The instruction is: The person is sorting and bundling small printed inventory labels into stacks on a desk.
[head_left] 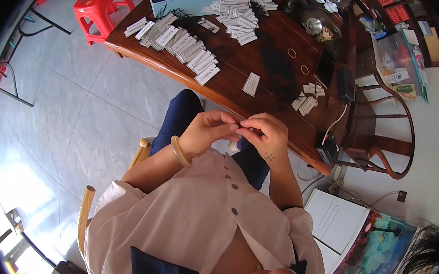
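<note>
My left hand (206,132) and my right hand (269,134) meet just off the table's near edge, fingertips touching. Both are closed in a pinch; whatever lies between the fingers is too small to make out. A bangle circles my left wrist. Closest on the table is a small stack of white tags (251,84) with dark print. Farther left, a long overlapping row of white tags (184,46) runs along the edge. Another heap of tags (237,16) lies beside a light blue box (191,3). Several loose tags (307,103) are at the right.
The dark wooden table (233,61) carries dark stringy material (275,60), two yellowish rings (292,53), a phone (325,68) and a black adapter (345,85) with a white cable. A wooden chair (383,139) stands right, a red stool (99,14) far left.
</note>
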`<action>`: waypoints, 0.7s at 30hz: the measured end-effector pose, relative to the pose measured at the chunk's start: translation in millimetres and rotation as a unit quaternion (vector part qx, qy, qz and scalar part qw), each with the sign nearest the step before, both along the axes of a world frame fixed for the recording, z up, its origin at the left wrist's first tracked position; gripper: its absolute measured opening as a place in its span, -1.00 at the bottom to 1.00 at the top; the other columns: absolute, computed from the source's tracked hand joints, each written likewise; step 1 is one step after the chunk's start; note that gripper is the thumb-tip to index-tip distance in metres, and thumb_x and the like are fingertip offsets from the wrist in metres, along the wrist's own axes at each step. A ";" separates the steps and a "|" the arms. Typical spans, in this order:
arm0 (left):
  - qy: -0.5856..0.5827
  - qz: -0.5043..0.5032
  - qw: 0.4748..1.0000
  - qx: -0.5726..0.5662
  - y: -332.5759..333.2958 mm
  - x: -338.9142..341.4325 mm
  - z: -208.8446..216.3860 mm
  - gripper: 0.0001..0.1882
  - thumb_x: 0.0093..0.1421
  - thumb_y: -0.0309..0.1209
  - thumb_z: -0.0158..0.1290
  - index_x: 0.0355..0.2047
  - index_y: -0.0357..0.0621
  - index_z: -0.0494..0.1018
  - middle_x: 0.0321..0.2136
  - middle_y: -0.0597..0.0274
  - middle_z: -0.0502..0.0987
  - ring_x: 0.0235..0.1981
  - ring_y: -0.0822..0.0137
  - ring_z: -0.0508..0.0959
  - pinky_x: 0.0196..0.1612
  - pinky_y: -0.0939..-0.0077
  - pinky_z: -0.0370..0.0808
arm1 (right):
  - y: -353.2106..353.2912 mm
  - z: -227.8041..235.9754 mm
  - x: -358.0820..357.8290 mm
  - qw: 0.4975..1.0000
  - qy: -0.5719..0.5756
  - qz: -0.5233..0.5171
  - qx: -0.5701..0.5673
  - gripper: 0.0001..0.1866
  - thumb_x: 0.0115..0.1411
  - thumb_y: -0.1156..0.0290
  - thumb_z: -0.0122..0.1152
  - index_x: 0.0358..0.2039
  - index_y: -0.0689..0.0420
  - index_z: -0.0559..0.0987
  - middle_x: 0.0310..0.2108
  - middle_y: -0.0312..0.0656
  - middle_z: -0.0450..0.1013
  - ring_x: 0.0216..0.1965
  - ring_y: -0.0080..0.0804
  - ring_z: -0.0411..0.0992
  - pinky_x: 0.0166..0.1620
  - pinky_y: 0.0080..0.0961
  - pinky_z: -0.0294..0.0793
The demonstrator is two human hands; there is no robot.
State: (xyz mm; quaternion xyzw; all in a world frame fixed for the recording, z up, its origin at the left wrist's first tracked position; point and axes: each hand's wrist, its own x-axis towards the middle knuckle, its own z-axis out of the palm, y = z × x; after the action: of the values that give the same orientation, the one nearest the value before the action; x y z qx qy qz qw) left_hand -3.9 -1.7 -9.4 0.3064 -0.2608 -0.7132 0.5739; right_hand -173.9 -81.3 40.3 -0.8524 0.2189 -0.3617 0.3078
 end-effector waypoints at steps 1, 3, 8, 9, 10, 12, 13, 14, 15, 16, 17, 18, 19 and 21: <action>0.000 0.000 1.000 0.000 -0.7 -1.0 -1.7 -0.90 0.27 -0.56 0.01 -0.23 -0.33 0.46 -0.13 0.05 0.52 -0.16 0.27 0.58 -0.05 0.45 0.58 | -0.2 0.0 -0.2 1.000 0.003 0.001 -0.001 -0.74 -0.14 0.61 0.45 -0.40 0.15 0.58 -0.45 -0.24 0.49 -0.52 -0.47 0.46 -0.52 -0.61 0.43; 0.016 0.023 0.999 -0.023 -2.1 -3.6 -4.0 -0.89 0.27 -0.55 0.01 -0.22 -0.33 0.46 -0.11 0.04 0.51 -0.13 0.27 0.57 -0.04 0.45 0.58 | 0.6 0.9 -0.2 1.000 0.006 0.002 -0.002 -0.74 -0.15 0.65 0.44 -0.39 0.18 0.60 -0.43 -0.23 0.48 -0.50 -0.48 0.44 -0.48 -0.64 0.45; 0.037 0.040 0.998 -0.023 -3.3 -5.7 0.4 -0.89 0.28 -0.56 -0.01 -0.22 -0.32 0.47 -0.14 0.07 0.52 -0.16 0.30 0.57 -0.08 0.44 0.58 | 5.4 -1.0 4.0 0.999 -0.042 -0.022 -0.015 -0.79 -0.09 0.63 0.36 -0.40 0.13 0.59 -0.44 -0.25 0.45 -0.54 -0.44 0.41 -0.52 -0.59 0.41; 0.041 0.045 0.998 -0.014 -3.4 -5.6 1.6 -0.88 0.28 -0.56 -0.02 -0.21 -0.32 0.47 -0.15 0.09 0.52 -0.17 0.31 0.57 -0.10 0.44 0.57 | 5.0 -1.4 4.6 0.999 -0.042 -0.022 -0.014 -0.79 -0.09 0.63 0.36 -0.40 0.13 0.59 -0.44 -0.25 0.45 -0.54 -0.44 0.41 -0.52 -0.59 0.41; 0.041 0.045 0.998 -0.012 -3.3 -5.2 1.4 -0.88 0.28 -0.56 -0.02 -0.21 -0.32 0.47 -0.15 0.09 0.52 -0.17 0.31 0.57 -0.10 0.44 0.57 | 4.3 -1.9 5.0 0.999 -0.040 -0.009 -0.020 -0.80 -0.08 0.63 0.35 -0.39 0.14 0.59 -0.43 -0.24 0.44 -0.53 -0.46 0.41 -0.51 -0.60 0.41; -0.018 0.021 1.000 -0.011 -4.1 -3.6 0.5 -0.84 0.27 -0.56 -0.02 -0.17 -0.33 0.48 -0.15 0.11 0.52 -0.20 0.32 0.58 -0.12 0.43 0.57 | 2.5 -1.1 5.2 0.999 -0.038 0.003 -0.024 -0.80 -0.06 0.64 0.34 -0.38 0.14 0.59 -0.42 -0.24 0.44 -0.51 -0.48 0.41 -0.50 -0.61 0.40; -0.017 0.021 1.000 -0.009 -4.0 -3.0 2.3 -0.84 0.27 -0.56 -0.02 -0.17 -0.33 0.48 -0.15 0.11 0.52 -0.20 0.32 0.58 -0.12 0.43 0.57 | 1.7 1.5 4.1 0.998 -0.057 -0.022 0.006 -0.82 -0.04 0.64 0.33 -0.38 0.16 0.58 -0.41 -0.23 0.44 -0.49 -0.51 0.41 -0.48 -0.63 0.40; -0.025 0.019 1.000 -0.002 -4.1 -2.0 5.9 -0.83 0.26 -0.57 -0.01 -0.16 -0.34 0.48 -0.14 0.11 0.52 -0.21 0.33 0.58 -0.12 0.43 0.57 | 0.9 2.6 2.5 0.995 -0.075 -0.048 0.036 -0.83 -0.02 0.65 0.31 -0.38 0.17 0.58 -0.39 -0.23 0.43 -0.48 -0.54 0.40 -0.47 -0.65 0.40; -0.032 0.018 0.999 0.004 -3.5 -2.0 8.1 -0.82 0.26 -0.57 0.00 -0.15 -0.35 0.48 -0.13 0.10 0.51 -0.22 0.33 0.59 -0.11 0.43 0.57 | -0.2 -2.4 -0.5 0.991 -0.094 -0.062 0.068 -0.85 0.02 0.65 0.29 -0.36 0.19 0.56 -0.37 -0.23 0.42 -0.47 -0.58 0.39 -0.44 -0.69 0.38; -0.032 0.016 0.999 0.005 -4.4 -2.4 9.0 -0.82 0.26 -0.57 0.00 -0.15 -0.35 0.48 -0.13 0.10 0.51 -0.22 0.33 0.59 -0.11 0.43 0.57 | -3.9 -7.1 -0.9 0.987 -0.123 -0.061 0.089 -0.85 0.03 0.65 0.29 -0.35 0.20 0.55 -0.36 -0.25 0.41 -0.46 -0.60 0.39 -0.41 -0.71 0.38; -0.047 0.022 0.999 -0.001 -5.1 -3.0 9.6 -0.83 0.25 -0.58 0.01 -0.17 -0.36 0.49 -0.12 0.08 0.50 -0.22 0.34 0.59 -0.11 0.44 0.57 | -5.5 -9.4 -2.6 0.985 -0.122 -0.063 0.101 -0.85 0.04 0.65 0.28 -0.35 0.20 0.55 -0.36 -0.25 0.41 -0.45 -0.61 0.38 -0.41 -0.71 0.38; -0.063 0.029 0.998 -0.006 -5.8 -3.6 9.8 -0.85 0.24 -0.59 0.02 -0.19 -0.37 0.50 -0.11 0.07 0.49 -0.23 0.34 0.59 -0.11 0.44 0.57 | -6.1 -10.4 -4.0 0.984 -0.122 -0.065 0.112 -0.86 0.06 0.65 0.27 -0.35 0.20 0.54 -0.35 -0.26 0.41 -0.44 -0.62 0.38 -0.40 -0.72 0.37; -0.063 0.029 0.998 -0.005 -6.4 -4.0 9.3 -0.85 0.24 -0.59 0.02 -0.19 -0.37 0.50 -0.11 0.07 0.49 -0.23 0.34 0.59 -0.11 0.44 0.57 | -5.9 -11.2 -3.9 0.984 -0.121 -0.065 0.113 -0.86 0.06 0.65 0.27 -0.35 0.20 0.54 -0.35 -0.26 0.41 -0.44 -0.62 0.38 -0.40 -0.72 0.37; -0.072 0.044 0.996 -0.038 -7.5 -4.4 7.5 -0.87 0.23 -0.60 0.02 -0.22 -0.38 0.51 -0.08 0.05 0.48 -0.24 0.35 0.58 -0.12 0.45 0.57 | -5.6 -12.5 -3.4 0.980 -0.126 -0.064 0.138 -0.88 0.07 0.65 0.26 -0.36 0.20 0.54 -0.34 -0.27 0.41 -0.42 -0.64 0.38 -0.40 -0.72 0.38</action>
State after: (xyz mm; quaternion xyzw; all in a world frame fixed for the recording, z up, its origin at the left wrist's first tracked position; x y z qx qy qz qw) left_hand -8.3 -9.3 -2.0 0.3460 -0.3147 -0.6531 0.5955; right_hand -177.3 -86.9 27.8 -0.7333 0.2808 -0.4514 0.4239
